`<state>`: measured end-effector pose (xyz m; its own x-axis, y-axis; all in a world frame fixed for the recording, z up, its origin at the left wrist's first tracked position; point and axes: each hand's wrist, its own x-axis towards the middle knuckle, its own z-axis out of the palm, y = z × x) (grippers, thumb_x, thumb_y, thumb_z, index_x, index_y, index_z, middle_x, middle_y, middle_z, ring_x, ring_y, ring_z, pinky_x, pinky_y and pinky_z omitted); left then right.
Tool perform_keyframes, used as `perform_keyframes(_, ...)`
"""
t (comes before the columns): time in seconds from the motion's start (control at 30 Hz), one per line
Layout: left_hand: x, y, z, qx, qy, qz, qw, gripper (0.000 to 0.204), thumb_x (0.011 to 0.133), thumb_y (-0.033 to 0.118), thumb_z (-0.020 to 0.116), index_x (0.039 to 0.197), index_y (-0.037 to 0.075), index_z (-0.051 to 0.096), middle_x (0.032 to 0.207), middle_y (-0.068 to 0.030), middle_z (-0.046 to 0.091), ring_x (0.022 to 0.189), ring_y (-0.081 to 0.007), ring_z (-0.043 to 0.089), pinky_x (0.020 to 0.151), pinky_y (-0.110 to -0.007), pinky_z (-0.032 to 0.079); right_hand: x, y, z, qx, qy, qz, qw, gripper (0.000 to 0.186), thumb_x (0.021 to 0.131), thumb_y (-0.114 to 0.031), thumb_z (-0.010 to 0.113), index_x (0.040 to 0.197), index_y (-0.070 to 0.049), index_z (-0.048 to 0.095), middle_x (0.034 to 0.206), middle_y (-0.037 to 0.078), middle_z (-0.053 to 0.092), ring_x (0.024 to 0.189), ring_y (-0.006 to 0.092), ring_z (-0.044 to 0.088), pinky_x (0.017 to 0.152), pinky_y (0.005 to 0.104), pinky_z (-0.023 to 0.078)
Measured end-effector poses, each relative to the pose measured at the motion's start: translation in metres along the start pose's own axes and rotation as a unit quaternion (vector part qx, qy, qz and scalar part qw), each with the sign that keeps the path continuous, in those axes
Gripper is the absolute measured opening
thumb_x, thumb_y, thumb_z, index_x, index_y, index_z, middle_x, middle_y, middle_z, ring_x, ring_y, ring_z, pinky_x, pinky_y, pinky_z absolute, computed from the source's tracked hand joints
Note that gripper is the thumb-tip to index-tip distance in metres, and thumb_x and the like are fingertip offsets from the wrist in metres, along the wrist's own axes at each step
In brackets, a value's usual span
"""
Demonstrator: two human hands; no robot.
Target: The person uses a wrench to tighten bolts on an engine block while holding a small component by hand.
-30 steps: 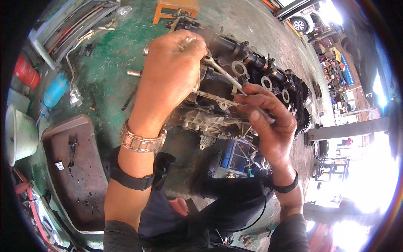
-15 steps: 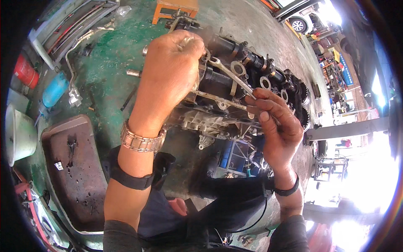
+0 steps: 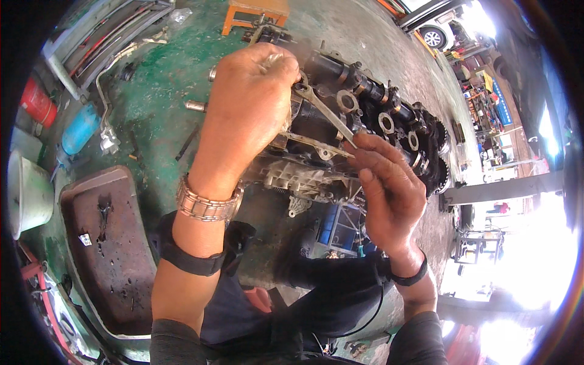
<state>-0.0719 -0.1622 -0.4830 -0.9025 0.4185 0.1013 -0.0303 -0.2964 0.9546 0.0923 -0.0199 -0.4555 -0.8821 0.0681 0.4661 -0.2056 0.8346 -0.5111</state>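
Observation:
My left hand [image 3: 246, 109], a metal watch on its wrist, is closed at the near upper side of a dark engine cylinder head [image 3: 328, 73], gripping a small pale metal thing I cannot make out. My right hand [image 3: 392, 188] holds the shaft of a silver spanner [image 3: 331, 115] between curled fingers. The spanner slants up-left across the engine, its far end beside my left knuckles; whether it sits on a fastener is unclear. Round camshaft caps [image 3: 385, 123] and dark gears [image 3: 439, 173] lie right of it.
A grimy drain tray [image 3: 121, 255], a pale bucket [image 3: 33, 194], a blue container [image 3: 81, 131] and a red cylinder [image 3: 38, 103] stand at left. An orange stool [image 3: 255, 9] is behind the engine. At right are a lift post [image 3: 499, 188], a car wheel [image 3: 433, 38] and cluttered shelves.
My right hand shifted slightly rightward half a second ago, then came back left and a little down with the spanner. My left hand stayed almost still, still closed.

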Motion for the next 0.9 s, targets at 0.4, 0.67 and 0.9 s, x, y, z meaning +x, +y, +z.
perform_keyframes(0.4, -0.001, 0.0, 0.0, -0.012, -0.006, -0.003, 1.0, 0.02, 0.097, 0.016, 0.059, 0.106, 0.0, 0.066, 0.09, -0.0095, 0.072, 0.05, -0.0027, 0.049, 0.044, -0.02, 0.035, -0.003, -0.002, 0.006, -0.008, 0.019, 0.002, 1.0, 0.018, 0.091, 0.005, 0.056, 0.104, 0.009, 0.067, 0.12, 0.021, 0.065, 0.103, 0.0256, 0.068, 0.086, 0.0314, 0.055)
perform_keyframes(0.67, -0.001, -0.001, 0.001, 0.002, -0.005, 0.003, 1.0, 0.021, 0.097, 0.016, 0.059, 0.108, -0.001, 0.065, 0.09, -0.0093, 0.072, 0.051, -0.0021, 0.048, 0.045, -0.02, 0.035, -0.001, 0.002, 0.011, -0.008, 0.006, -0.01, 1.0, 0.022, 0.092, 0.007, 0.055, 0.11, 0.008, 0.067, 0.122, 0.02, 0.064, 0.103, 0.0224, 0.068, 0.085, 0.0295, 0.056)
perform_keyframes(0.9, 0.003, -0.004, 0.001, 0.001, -0.002, 0.017, 1.0, 0.022, 0.097, 0.016, 0.059, 0.109, -0.001, 0.065, 0.091, -0.0093, 0.072, 0.05, -0.0022, 0.048, 0.045, -0.02, 0.034, -0.002, -0.005, 0.01, -0.012, -0.003, 0.013, 1.0, 0.023, 0.091, 0.008, 0.055, 0.11, 0.008, 0.067, 0.123, 0.021, 0.065, 0.101, 0.0207, 0.069, 0.085, 0.0291, 0.057)
